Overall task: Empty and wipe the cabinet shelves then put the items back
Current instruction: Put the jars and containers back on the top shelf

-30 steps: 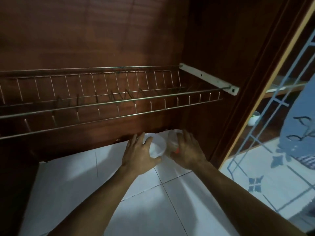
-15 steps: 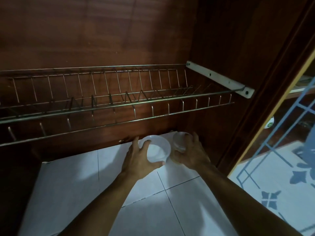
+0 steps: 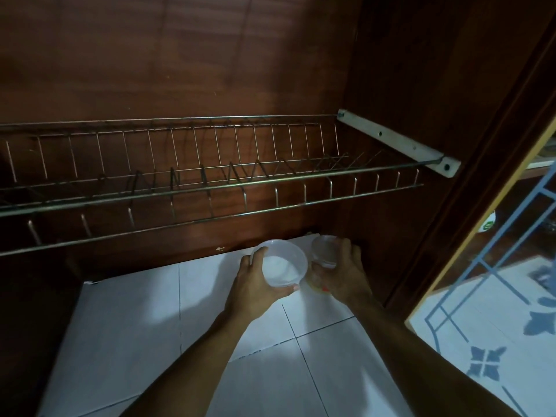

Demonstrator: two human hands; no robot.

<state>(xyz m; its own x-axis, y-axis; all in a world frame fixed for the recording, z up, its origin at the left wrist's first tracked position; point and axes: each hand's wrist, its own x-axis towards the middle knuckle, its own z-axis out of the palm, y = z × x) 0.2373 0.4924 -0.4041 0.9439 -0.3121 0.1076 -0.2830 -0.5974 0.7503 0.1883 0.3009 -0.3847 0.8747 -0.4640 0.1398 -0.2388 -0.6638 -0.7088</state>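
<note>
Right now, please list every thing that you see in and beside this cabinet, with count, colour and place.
cabinet: one, dark brown wood, all around
shelf: one, white, cabinet bottom
wire rack: one, grey metal, above the shelf
bracket: one, white, right wall, at the rack's end
round tub: one, clear, shelf's back right
small cup: one, clear, just right of the tub
frame: one, light blue, outside at right
left hand: one, grips the tub
right hand: one, grips the cup
</note>
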